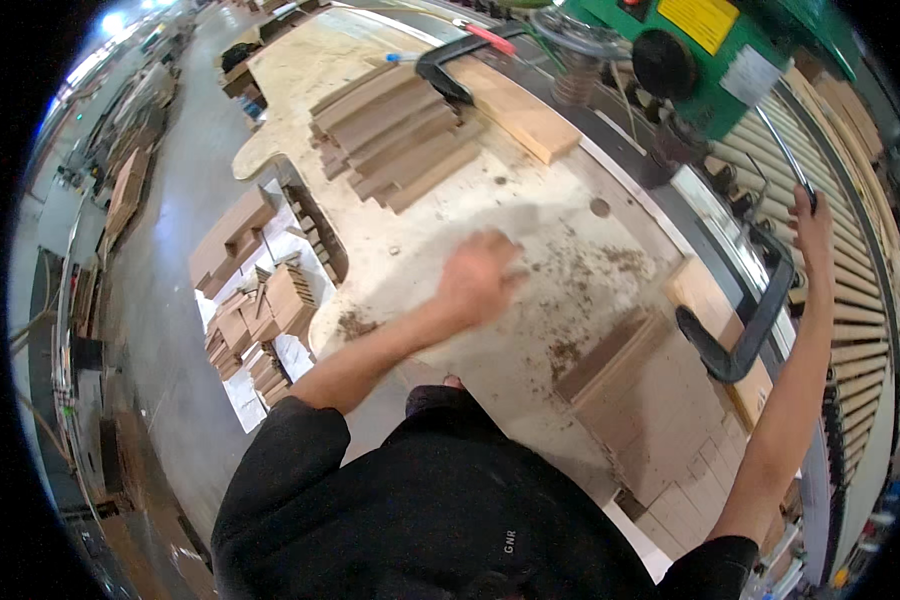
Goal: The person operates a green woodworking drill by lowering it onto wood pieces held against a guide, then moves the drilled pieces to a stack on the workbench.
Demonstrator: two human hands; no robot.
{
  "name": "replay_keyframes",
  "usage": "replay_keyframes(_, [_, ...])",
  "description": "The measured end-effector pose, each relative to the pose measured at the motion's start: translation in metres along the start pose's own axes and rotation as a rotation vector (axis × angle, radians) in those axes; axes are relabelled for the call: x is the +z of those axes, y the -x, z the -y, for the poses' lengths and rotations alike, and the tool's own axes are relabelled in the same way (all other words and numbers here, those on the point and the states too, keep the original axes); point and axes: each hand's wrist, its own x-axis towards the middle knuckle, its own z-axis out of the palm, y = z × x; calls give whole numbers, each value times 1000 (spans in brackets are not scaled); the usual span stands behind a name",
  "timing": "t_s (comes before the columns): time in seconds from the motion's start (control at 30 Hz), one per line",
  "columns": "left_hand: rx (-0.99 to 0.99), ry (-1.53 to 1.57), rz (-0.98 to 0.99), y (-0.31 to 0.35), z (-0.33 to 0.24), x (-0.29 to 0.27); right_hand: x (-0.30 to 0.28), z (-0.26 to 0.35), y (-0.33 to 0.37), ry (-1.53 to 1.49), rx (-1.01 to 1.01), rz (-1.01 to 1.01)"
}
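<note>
— Workshop floor [185, 215], grey, is noted well to the left of the green machine [710, 45]. What else surrounds that machine?

— Pale rollers [850, 285] run along its right. A light wooden tabletop [410, 235] with a curved edge spreads from its left round to its near side.

— State of the hands, beginning with the right hand [813, 235]?

— Closed, its fingers curled about the dark grip of a metal lever [787, 145]. That lever slopes down just to the right of the machine.

— And the left hand [478, 280]?

— Above the tabletop, on the near left side of the machine. Motion blur affects it; I cannot tell how far the fingers are spread, nor whether they touch the surface. Brown debris [620, 262] lies scattered near it, on the machine's near side.

— Stock and fixings?

— A row of brown boards [390, 135] lies close together to the machine's left. More brown pieces [655, 405] lie on its near side, set edge to edge. One black clamp [440, 68] sits to the machine's left, at a light timber block [520, 108]; a second clamp [745, 355], nearside of the machine, sits across a pale board [705, 295].

— Remaining items?

— Stacked wooden blocks [285, 300] on a white sheet [292, 357], far to the machine's left, beyond the tabletop edge.
</note>
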Motion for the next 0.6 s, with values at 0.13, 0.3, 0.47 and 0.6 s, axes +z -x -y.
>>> replay_keyframes(0.13, [-146, -406, -209, -33, 85, -31, 7, 6, 0, -30, -33, 32])
replay_keyframes(0.3, [-37, -381, -373, -44, 100, -46, 9, -24, -9, -83, -92, -48])
replay_keyframes(0.47, [-213, -590, -272, -43, 126, -76, 14, -21, -9, -189, -81, -16])
replay_keyframes(0.6, [-147, -670, -174, -26, 129, -76, 14, 0, 1, -81, -51, 7])
